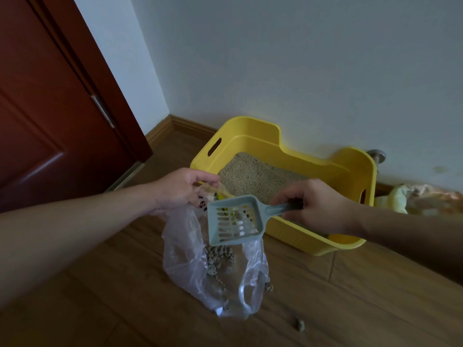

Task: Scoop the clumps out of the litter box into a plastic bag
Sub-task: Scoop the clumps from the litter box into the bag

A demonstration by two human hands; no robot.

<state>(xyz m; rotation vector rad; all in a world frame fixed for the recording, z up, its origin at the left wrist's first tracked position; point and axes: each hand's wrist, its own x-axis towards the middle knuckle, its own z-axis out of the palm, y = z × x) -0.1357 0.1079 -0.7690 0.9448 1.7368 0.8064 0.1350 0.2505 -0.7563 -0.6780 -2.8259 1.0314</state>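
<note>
Head view looks down at a wooden floor [350,309] in a room corner, where a yellow litter box [253,132] sits against the white wall [300,58], filled with pale sandy litter [253,175]. The left hand [180,189] has its grip pinched on the rim of a clear plastic bag [188,259], holding its mouth up just in front of the box's near-left corner; the bag hangs down and its bottom rests on the floor. Grey clumps [219,257] lie inside the bag. The right hand [318,206] has its grip clenched around the handle of a pale blue slotted scoop [234,220], whose tray is tilted over the bag's mouth, with a few bits still on its slots. One small stray clump [300,324] lies on the floor to the right of the bag, and another [268,286] sits right by the bag's lower right edge. A dark red door [45,96] stands at the left. Crumpled yellowish material [413,199] lies beyond the box's right end, along the wall.
</note>
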